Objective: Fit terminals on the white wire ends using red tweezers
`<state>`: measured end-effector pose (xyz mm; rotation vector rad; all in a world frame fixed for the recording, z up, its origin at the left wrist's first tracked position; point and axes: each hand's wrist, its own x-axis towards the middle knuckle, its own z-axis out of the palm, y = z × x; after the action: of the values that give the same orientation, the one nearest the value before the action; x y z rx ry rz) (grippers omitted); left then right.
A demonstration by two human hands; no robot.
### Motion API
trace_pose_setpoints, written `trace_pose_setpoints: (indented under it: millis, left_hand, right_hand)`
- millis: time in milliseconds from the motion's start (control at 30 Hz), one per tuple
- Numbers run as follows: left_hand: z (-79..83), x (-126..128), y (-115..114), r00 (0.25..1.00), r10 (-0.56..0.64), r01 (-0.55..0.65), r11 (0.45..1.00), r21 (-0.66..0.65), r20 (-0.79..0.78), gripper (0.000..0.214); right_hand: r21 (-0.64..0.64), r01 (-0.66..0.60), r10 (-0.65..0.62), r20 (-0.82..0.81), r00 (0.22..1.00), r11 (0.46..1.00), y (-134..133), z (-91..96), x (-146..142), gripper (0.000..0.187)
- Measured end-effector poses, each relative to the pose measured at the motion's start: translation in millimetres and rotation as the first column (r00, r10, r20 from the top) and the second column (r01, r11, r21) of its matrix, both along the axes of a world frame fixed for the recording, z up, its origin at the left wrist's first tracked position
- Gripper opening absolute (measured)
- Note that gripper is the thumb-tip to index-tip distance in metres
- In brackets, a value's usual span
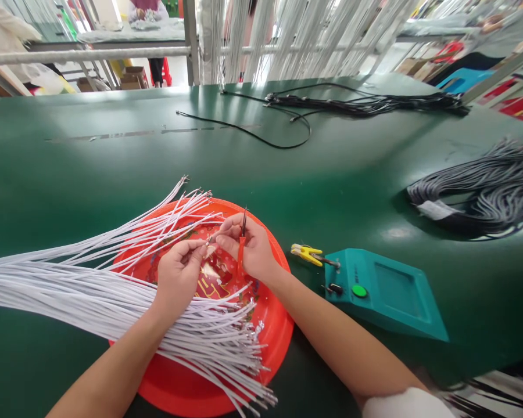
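My left hand [182,273] is closed in a pinch on the tip of a white cable, above a red patterned tray [268,360]. Close beside it, my right hand [248,247] has small red-handled scissors [241,255] tucked in it, their dark pointed blades facing away from me. Its thumb and forefinger meet at the same cable end; the fine detail there is too small to make out. White cables [82,296] with stripped or metallic ends lie across the tray in two groups, one beyond my left hand and one under my left forearm.
A teal device [387,290] with a green button and a yellow clip [306,254] sits to the right. Black cables [366,104] lie at the back, and a grey cable coil [479,188] at far right. White strands [287,40] hang behind the green table [113,157]; people work beyond.
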<state>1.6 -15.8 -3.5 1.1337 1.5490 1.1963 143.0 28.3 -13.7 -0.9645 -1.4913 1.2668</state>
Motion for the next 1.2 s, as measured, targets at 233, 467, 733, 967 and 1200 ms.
trace_pose_setpoints:
  millis: [233, 467, 733, 967, 1200]
  left_hand:
    - [-8.3, -1.1, -2.1, 1.000, -0.027, 0.027, 1.000, 0.006, -0.006, 0.022]
    - [-0.8, 1.1, -1.7, 0.993, -0.027, 0.033, 0.998, -0.050, 0.112, 0.016]
    - [4.5, 2.4, 0.6, 0.985, -0.002, 0.018, 0.996, -0.089, 0.172, 0.018]
    - [2.4, 1.6, -1.5, 0.991, -0.011, 0.020, 0.998, -0.064, 0.132, 0.021]
    - [1.7, 1.7, -2.3, 0.995, -0.028, 0.031, 0.999, -0.036, 0.095, 0.021]
  right_hand:
    - [0.172, 0.030, -0.062, 0.187, 0.980, 0.985, -4.8, 2.3, -5.3, 0.008]
    - [0.171, -0.015, -0.018, 0.190, 0.982, 0.985, -7.4, 1.4, -7.0, 0.009]
    - [0.055, -0.076, 0.078, -0.024, 0.997, 0.996, -2.1, -3.5, -6.5, 0.012]
    - [0.226, -0.023, 0.006, 0.075, 0.997, 0.974, -3.5, -6.8, -5.9, 0.011]
    - [0.376, -0.010, -0.068, 0.194, 0.979, 0.927, -6.1, -4.2, -6.1, 0.015]
